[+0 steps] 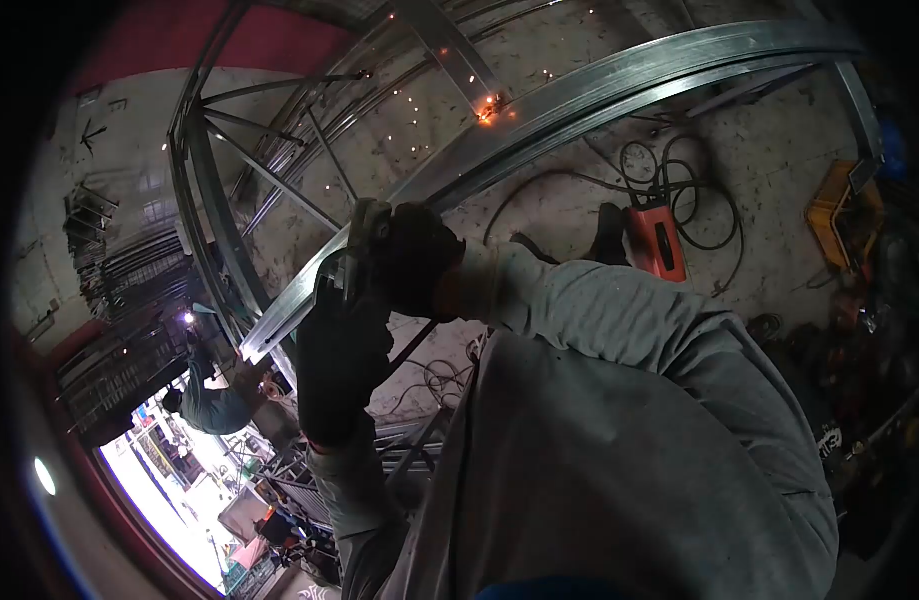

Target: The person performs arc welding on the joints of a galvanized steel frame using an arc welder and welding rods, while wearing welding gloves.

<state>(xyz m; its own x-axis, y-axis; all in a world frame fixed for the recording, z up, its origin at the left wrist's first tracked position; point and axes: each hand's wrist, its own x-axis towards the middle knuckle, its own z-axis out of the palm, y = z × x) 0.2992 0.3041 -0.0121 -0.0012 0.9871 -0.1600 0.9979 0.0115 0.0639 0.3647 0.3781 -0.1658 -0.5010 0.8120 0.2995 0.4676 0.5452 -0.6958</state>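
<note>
My right hand (417, 258), in a dark glove, is closed around a dark hand-held power tool (365, 235) that looks like an angle grinder. My left hand (345, 365), also gloved, grips its near end. The gloves hide much of the tool, and its working edge cannot be made out. Tool and hands are over a long steel beam (580, 95) with grooved sides. Farther along it, where a flat steel crosspiece (448, 50) joins, orange sparks (490, 108) glow. More bright specks are scattered over the floor side.
A red-orange machine box (660, 242) lies beside coiled black cable (695, 190). A yellow crate (842, 215) stands at right. Steel framework (220, 190) rises at left. A co-worker (210, 400) is near a bright welding light (190, 318). Stacked steel bars (145, 265) lie behind.
</note>
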